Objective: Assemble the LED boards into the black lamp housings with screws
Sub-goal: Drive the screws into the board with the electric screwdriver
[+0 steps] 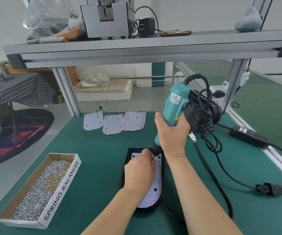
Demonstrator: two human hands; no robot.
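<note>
Green bench mat (102, 150) holds a screw box (62, 190), rug (26, 129) beyond.

Bright, even indoor light, soft faint shadows, sharp centre, wide-angle bending at edges, slight softness overall

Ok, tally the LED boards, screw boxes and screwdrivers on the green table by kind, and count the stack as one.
Single loose LED boards: 2
Stack of LED boards: 1
LED board in the housing: 1
Box of screws: 1
Electric screwdriver: 1
Total: 6
</note>
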